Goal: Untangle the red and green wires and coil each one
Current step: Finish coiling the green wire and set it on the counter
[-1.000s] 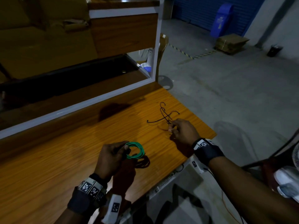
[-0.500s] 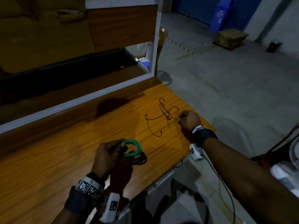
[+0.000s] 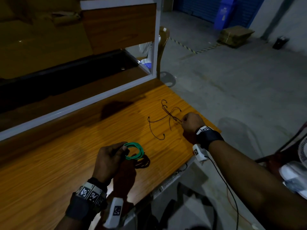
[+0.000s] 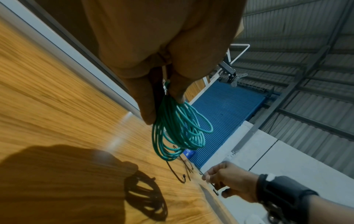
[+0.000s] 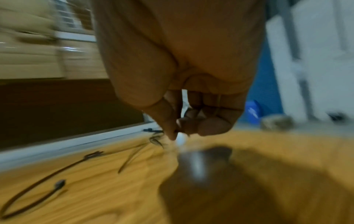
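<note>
A green wire coil [image 3: 132,158] hangs just above the wooden table [image 3: 66,163], pinched at its top between the thumb and fingers of my left hand [image 3: 109,160]. The left wrist view shows its several loops [image 4: 178,133] dangling below the fingertips [image 4: 145,106]. Near the table's right edge my right hand [image 3: 191,122] pinches one of several thin dark strands [image 3: 169,115] with small blocky ends. These strands [image 5: 47,174] lie loosely crossed on the wood. The right wrist view is blurred; there my right hand [image 5: 176,130] has its thumb and fingertip closed on a strand.
A white-framed wooden shelf unit [image 3: 83,105] runs along the back of the table. The table's right edge [image 3: 207,123] drops to a grey concrete floor. A fan [image 3: 302,151] stands at the far right. The coil's dark shadow [image 3: 142,161] lies under it.
My right hand has shifted a little farther along the right edge while gripping a strand, and the dark strands have spread out, one loop now trailing toward my left hand. The left hand keeps holding the coil.
</note>
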